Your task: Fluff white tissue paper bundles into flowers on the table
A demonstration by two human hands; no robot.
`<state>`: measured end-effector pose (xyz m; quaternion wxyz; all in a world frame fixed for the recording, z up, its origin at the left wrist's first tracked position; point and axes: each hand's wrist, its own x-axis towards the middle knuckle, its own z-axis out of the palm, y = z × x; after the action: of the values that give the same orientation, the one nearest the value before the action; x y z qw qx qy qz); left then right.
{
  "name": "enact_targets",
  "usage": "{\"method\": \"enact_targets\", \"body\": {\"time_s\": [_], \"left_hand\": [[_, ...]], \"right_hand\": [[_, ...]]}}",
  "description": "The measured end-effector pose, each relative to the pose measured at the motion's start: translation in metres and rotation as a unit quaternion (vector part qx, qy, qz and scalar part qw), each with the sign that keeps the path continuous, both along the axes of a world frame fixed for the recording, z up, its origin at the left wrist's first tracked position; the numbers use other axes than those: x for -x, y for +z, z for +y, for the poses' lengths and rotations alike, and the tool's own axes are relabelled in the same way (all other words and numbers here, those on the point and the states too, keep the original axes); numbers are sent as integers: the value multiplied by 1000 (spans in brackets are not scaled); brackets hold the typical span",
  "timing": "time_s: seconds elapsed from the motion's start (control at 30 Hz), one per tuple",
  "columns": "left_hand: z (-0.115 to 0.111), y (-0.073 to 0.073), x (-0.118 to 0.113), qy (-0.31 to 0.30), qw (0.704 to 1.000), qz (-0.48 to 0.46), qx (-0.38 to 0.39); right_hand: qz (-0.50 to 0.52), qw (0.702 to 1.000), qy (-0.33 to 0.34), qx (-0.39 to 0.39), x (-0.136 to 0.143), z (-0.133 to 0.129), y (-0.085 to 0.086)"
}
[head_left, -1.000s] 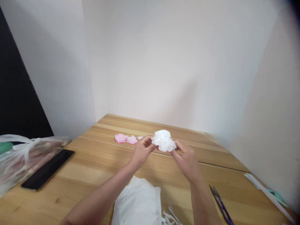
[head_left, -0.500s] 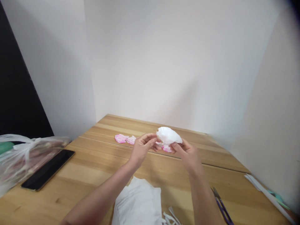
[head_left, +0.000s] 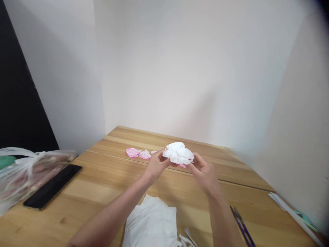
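Observation:
A white tissue-paper flower (head_left: 179, 153) with ruffled layers is held up above the wooden table, its open face turned towards me. My left hand (head_left: 157, 164) pinches its left edge between thumb and fingers. On the other side my right hand (head_left: 203, 170) grips the right edge in the same way. Beyond the hands lie pink-and-white paper flowers (head_left: 133, 152), one of them mostly hidden behind the white flower. Below my forearms is a stack of white tissue paper (head_left: 153, 221), with cut white strips (head_left: 187, 239) beside it.
Scissors with purple handles (head_left: 243, 226) lie right of my right forearm. At the left are a black phone (head_left: 53, 187) and a clear plastic bag (head_left: 31, 175). White paper strips (head_left: 293, 216) lie along the table's right edge, near the wall.
The white flower has turned from its smooth side to its ruffled face and shifted slightly left. My left hand has closed onto its left edge, where before the fingers were looser.

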<state>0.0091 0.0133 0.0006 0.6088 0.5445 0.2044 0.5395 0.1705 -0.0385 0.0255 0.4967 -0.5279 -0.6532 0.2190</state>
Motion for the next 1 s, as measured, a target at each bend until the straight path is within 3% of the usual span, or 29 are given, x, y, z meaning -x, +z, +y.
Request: {"method": "enact_targets", "body": {"time_s": [0.23, 0.43, 0.57, 0.67, 0.9, 1.0], "left_hand": [[0, -1, 3, 61, 993, 39, -93], [-1, -6, 8, 152, 941, 124, -276], [-2, -8, 10, 182, 919, 132, -324], [-2, -8, 10, 190, 919, 125, -323], [-7, 2, 9, 129, 967, 96, -199], [-7, 3, 10, 109, 966, 101, -212]], "right_hand": [[-93, 995, -21, -43, 4, -3, 5], [-152, 982, -26, -108, 5, -10, 6], [-176, 972, -38, -152, 10, -12, 5], [-177, 970, -46, -163, 14, -13, 5], [-156, 977, -59, -130, 8, -15, 8], [-159, 977, -64, -125, 4, -15, 8]]}}
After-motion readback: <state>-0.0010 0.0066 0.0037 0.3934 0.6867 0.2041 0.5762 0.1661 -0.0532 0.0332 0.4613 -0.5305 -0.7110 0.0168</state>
